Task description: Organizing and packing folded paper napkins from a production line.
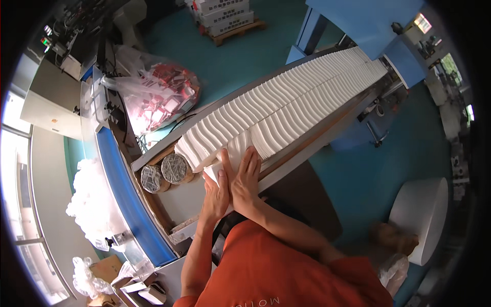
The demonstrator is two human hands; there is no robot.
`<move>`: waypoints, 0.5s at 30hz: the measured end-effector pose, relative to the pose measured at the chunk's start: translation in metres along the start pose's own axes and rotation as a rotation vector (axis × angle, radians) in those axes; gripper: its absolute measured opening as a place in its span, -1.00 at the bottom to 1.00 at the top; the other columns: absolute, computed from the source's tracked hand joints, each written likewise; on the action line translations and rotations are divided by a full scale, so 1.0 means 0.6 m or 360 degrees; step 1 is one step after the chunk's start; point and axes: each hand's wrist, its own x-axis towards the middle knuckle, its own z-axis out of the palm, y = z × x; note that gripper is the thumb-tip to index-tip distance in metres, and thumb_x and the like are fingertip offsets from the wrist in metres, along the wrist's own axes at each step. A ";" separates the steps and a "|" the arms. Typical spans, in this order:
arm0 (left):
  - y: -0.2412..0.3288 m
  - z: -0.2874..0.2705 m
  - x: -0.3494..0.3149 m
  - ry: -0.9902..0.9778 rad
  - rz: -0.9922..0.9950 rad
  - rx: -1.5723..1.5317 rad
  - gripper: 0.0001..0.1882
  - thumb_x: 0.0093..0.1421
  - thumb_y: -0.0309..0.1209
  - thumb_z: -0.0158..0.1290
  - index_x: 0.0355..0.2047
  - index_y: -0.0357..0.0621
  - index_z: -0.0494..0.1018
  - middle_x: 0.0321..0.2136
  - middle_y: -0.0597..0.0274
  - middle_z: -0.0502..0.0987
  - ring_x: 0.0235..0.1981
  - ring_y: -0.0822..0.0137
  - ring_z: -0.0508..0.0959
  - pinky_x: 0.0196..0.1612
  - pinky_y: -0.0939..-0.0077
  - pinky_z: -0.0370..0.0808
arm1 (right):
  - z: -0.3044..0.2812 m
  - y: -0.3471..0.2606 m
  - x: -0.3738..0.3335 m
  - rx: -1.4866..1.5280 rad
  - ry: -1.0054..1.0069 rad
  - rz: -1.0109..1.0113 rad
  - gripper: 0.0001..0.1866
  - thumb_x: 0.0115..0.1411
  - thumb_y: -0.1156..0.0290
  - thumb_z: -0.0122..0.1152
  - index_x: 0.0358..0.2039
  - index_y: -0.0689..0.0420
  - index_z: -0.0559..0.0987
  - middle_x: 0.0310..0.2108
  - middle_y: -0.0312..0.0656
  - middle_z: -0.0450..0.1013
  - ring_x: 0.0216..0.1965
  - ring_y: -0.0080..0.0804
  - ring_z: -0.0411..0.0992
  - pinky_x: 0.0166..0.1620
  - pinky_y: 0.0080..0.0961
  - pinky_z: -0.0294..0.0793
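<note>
Two long rows of folded white sheets [286, 105], which look like paper tissues, stand on edge along the conveyor. At the near end, my two hands are close together on a stack of white tissues [238, 145]. My right hand [244, 181] has its fingers and thumb around the near-row end of the stack. Beside it, my left hand [216, 198] is closed on a white end piece of the stack, its thumb up against my right hand. Fingers partly hide what lies between them.
Two round, tape-wrapped rolls [176, 169] sit left of the rows. A curved blue belt [130, 197] runs along the left. Beyond are a clear bag of red and white scraps [166, 92] and a blue machine [365, 23]. A white bin [422, 220] stands at right.
</note>
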 end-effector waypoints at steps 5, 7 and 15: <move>-0.026 0.001 -0.003 -0.0007 -0.0007 -0.0012 -0.27 0.48 0.00 -0.35 0.39 -0.35 -0.13 0.18 -0.56 0.16 0.21 -0.44 0.20 0.27 0.01 0.15 | -0.009 0.003 -0.007 0.0282 0.0034 0.0029 -0.20 0.16 -0.06 0.18 0.35 -0.07 0.17 0.21 0.53 0.00 0.20 0.46 0.09 0.20 0.26 0.10; -0.025 0.006 0.009 0.0100 0.0022 -0.0284 -0.24 0.42 -0.03 -0.12 0.23 -0.56 -0.04 0.04 -0.49 0.35 0.09 -0.26 0.41 0.11 0.11 0.36 | 0.010 0.006 -0.007 0.0103 0.0138 0.0026 -0.06 0.01 -0.09 0.33 0.35 -0.09 0.16 0.22 0.52 -0.02 0.21 0.44 0.08 0.17 0.25 0.13; -0.007 -0.019 0.012 0.0053 -0.0628 -0.0901 -0.39 0.29 -0.24 0.15 0.20 -0.16 0.12 -0.07 0.12 0.46 -0.22 0.31 0.60 -0.42 0.39 0.62 | -0.062 0.112 0.068 0.1193 -0.0630 0.0202 0.35 -0.18 -0.24 0.54 0.32 0.37 -0.04 0.11 0.48 0.26 0.15 0.36 0.32 0.17 -0.03 0.35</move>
